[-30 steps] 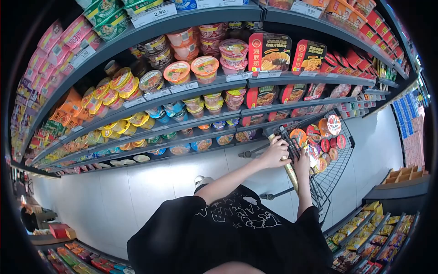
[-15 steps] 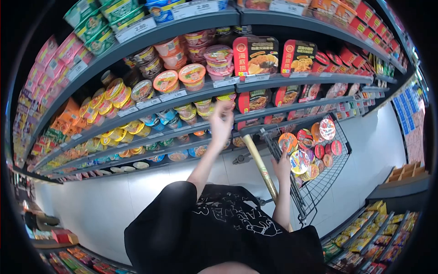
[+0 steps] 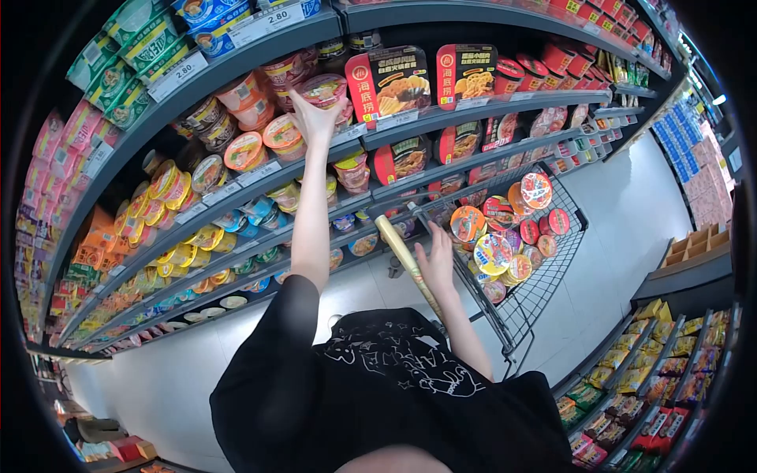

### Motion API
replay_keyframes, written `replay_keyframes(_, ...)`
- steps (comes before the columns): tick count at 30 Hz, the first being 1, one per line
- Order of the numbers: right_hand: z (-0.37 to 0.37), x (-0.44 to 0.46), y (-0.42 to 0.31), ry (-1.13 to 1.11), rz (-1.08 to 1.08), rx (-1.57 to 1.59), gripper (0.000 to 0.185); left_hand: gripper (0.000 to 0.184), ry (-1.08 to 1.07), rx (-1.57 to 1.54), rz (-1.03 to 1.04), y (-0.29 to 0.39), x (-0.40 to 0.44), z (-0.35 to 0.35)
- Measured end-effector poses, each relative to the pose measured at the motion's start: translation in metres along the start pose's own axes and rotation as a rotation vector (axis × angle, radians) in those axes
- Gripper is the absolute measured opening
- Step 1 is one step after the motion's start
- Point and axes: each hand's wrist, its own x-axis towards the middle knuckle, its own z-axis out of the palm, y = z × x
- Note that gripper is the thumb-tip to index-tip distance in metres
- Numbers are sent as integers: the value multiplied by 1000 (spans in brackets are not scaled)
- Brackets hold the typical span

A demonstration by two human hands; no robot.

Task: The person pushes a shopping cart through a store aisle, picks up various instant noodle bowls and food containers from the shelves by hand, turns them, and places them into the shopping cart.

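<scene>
Left hand (image 3: pixel 317 118) up at the shelf (image 3: pixel 430 113), on a pink-lidded cup (image 3: pixel 322 89) set back from the front edge. Step in hand, by my reading: getting a hold on that cup. Fingers and thumb parted wide across it, seemingly in contact at the sides; whether the grip has closed, cannot tell. Cup upright, probably stacked on another, just left of a red boxed meal (image 3: pixel 392 83); an orange-lidded cup (image 3: pixel 283 134) near its lower left. Next move, I judge, calls for a firm squeeze round the rim, a straight lift, then a draw out over the front edge without nudging box or neighbour. Right hand (image 3: pixel 436 260) open, fingers extended and a little apart, holding nothing visible; beside the cart handle (image 3: pixel 410 264), contact unclear. Beyond it, lidded cups (image 3: pixel 493 254) lie grouped inside the wire cart (image 3: pixel 585 221), toward its far edge.
</scene>
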Motion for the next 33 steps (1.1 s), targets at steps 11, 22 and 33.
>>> replay_keyframes(11,-8,18,8,-99,232,1044,51,113,-143,-617,171,88,-148,-10)
replay_keyframes(22,-40,30,44,329,549,1419,60,119,-826,-680,279,95,-227,39)
replay_keyframes(33,-40,35,56,279,602,1405,58,85,-1139,-946,-90,66,-233,64)
